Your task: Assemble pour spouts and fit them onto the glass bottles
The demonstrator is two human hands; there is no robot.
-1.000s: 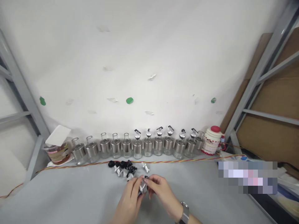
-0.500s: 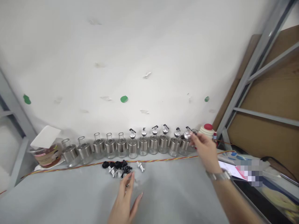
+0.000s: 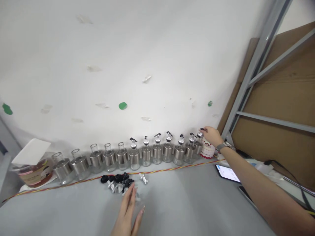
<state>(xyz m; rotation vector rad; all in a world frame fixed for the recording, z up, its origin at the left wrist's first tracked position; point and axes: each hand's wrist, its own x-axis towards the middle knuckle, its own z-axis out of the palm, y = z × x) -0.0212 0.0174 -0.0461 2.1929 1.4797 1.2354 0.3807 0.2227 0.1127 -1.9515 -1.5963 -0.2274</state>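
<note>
Spout upright atop end bottle, pinched by right hand.

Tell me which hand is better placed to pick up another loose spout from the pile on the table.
Probably the left. The left hand lies open on the table with its fingertips at the pile of spouts. The right hand is stretched far out to the last bottle at the right end of the row, by the wall.
</note>
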